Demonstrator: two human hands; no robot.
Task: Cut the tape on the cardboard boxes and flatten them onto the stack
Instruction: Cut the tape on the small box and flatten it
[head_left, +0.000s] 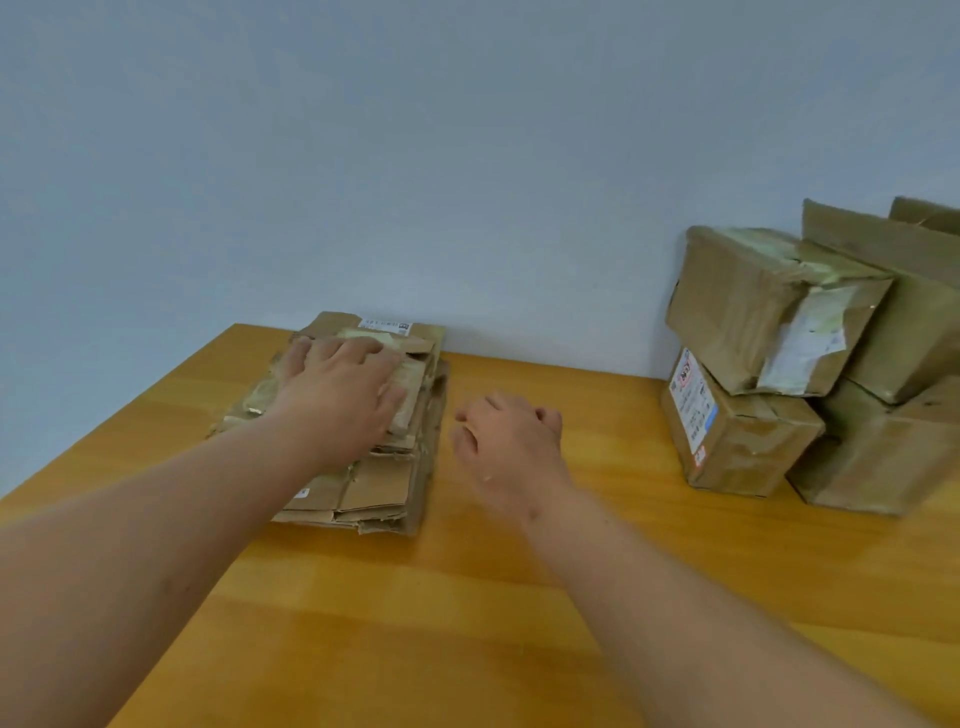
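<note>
Open table between two cardboard piles.
You have bare wooden table (597, 431) between the flattened cardboard stack (374, 483) and the taped boxes (769, 358).

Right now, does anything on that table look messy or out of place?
Yes. The top box of the pile at right sits tilted on the labelled box, its tape torn and peeling. The flattened stack under the left hand has ragged, uneven edges.

Left hand (340, 392) flat, palm down, fingers spread, frame centre-left, right hand (506, 444) loosely curled, centre, both forearms extended
</note>
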